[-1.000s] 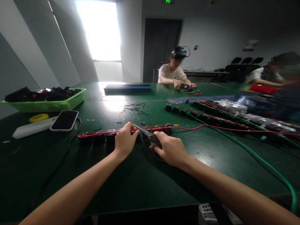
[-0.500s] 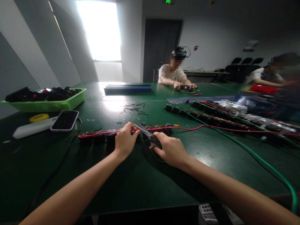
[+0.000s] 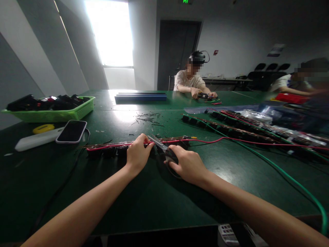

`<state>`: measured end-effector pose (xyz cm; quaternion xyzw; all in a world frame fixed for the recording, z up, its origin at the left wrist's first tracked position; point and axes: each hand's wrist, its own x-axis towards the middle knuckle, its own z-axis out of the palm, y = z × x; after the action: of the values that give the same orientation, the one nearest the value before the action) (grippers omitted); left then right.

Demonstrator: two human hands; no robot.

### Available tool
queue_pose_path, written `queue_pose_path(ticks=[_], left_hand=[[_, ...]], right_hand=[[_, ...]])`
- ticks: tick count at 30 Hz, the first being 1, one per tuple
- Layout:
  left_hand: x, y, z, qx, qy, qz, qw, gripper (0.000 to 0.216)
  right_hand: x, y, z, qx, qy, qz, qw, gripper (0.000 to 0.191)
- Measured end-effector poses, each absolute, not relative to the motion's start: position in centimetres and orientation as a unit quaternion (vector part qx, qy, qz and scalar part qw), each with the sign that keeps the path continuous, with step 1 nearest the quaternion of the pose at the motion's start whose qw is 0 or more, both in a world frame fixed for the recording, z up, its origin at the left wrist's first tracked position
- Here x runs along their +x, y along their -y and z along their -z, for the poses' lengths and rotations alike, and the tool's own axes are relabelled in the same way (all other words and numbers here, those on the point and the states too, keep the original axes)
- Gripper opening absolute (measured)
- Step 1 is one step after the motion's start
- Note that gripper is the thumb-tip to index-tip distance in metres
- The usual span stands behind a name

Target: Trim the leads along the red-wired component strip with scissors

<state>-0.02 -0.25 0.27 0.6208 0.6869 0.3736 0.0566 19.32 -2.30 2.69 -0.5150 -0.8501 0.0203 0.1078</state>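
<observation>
My right hand [image 3: 189,163] grips a pair of scissors [image 3: 160,144], its fingers in the dark handles. The blades point up and left, their tips beside my left fingertips. My left hand [image 3: 138,152] is closed in a pinch at the middle of a long row of black parts [image 3: 109,151]; what lies between its thumb and fingers is hidden. Along this row runs a red wire [image 3: 99,147], which continues rightward across the table. Thin brown rods and a yellow tip [image 3: 192,137] show at the row's right end.
A green basket [image 3: 77,113] of black parts, a phone [image 3: 71,131] and a yellow object [image 3: 43,129] are at left. Thin dark offcuts [image 3: 146,117] lie ahead, before a blue bar [image 3: 140,98]. More wired rows [image 3: 228,129] and a green wire [image 3: 277,166] lie right. Two people [image 3: 189,79] sit across.
</observation>
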Motion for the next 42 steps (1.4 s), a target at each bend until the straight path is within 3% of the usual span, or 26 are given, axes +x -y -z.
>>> queue_pose_path(ticks=[5, 23, 42], left_hand=[[-0.1, 0.2, -0.2, 0.62, -0.686, -0.377, 0.052, 0.017], [-0.3, 0.1, 0.1, 0.628, -0.673, -0.387, 0.055, 0.019], [-0.1, 0.0, 0.1, 0.606, -0.701, -0.372, 0.05, 0.02]], right_hand=[[19.7, 2.0, -3.1, -0.533, 0.834, -0.016, 0.141, 0.037], [20.2, 1.1, -2.2, -0.511, 0.837, -0.014, 0.195, 0.043], [19.7, 1.9, -2.9, -0.518, 0.844, 0.007, 0.138, 0.045]])
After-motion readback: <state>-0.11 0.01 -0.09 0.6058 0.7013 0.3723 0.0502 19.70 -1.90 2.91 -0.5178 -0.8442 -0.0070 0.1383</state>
